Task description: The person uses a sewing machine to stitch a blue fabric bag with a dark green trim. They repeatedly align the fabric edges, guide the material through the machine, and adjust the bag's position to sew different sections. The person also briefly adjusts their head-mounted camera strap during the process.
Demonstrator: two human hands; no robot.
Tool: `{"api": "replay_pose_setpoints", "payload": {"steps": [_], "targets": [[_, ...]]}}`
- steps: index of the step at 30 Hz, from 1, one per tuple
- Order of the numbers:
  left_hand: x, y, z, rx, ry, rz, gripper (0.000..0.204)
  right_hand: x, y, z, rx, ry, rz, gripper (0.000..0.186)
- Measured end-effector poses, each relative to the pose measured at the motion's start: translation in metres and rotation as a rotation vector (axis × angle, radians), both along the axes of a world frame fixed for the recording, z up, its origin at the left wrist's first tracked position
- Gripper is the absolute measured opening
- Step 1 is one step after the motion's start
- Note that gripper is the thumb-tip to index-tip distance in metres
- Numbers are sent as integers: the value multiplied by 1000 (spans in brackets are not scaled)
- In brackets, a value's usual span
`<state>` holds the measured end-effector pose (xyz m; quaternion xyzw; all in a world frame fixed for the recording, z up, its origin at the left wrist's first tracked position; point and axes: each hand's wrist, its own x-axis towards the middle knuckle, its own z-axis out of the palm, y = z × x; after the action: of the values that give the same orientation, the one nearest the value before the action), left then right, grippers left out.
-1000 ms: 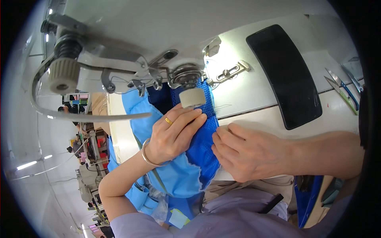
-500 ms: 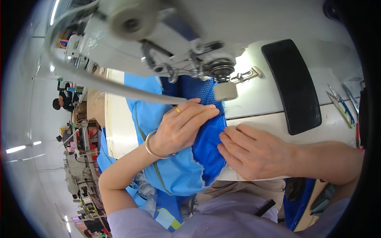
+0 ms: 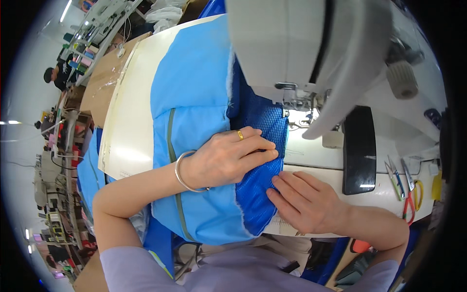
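Note:
A light blue fabric piece with a dark green strip lies across the table, joined or overlapped by darker blue mesh fabric. The mesh's right edge runs up to the presser foot of a white sewing machine. My left hand, with a gold ring and a silver bangle, lies over the cloth, fingers bent and together on the mesh near its edge. Lower along that edge, my right hand has its fingertips closed on the mesh; its thumb is mostly hidden.
Right of the machine's needle area lies a black curved panel. Small scissors and red-handled scissors rest at the table's right end. Cardboard borders the table on the left. A person and other machines are farther off.
The view has shifted, so the machine appears farther right and more light blue fabric shows. Both hands remain on the mesh, the left one slightly lower along the edge from the presser foot.

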<state>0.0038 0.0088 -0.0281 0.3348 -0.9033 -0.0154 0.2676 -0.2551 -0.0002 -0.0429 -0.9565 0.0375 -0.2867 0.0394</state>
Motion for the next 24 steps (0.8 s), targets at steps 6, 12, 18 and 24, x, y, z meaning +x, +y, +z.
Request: {"api": "replay_pose_setpoints", "payload": {"steps": [6,12,18,24], "targets": [[-2,-7,-3,-47,35,2,33,2,-3,2,2,39,-14,33],[-5,-12,6,-90,-68,84,29,3,-3,3,46,24,-38,32],[-10,-13,8,62,290,218,13,2,-12,2,121,-93,-99,31],[-7,-14,-1,56,326,178,20,5,-41,12,298,-89,-434,26]]}}
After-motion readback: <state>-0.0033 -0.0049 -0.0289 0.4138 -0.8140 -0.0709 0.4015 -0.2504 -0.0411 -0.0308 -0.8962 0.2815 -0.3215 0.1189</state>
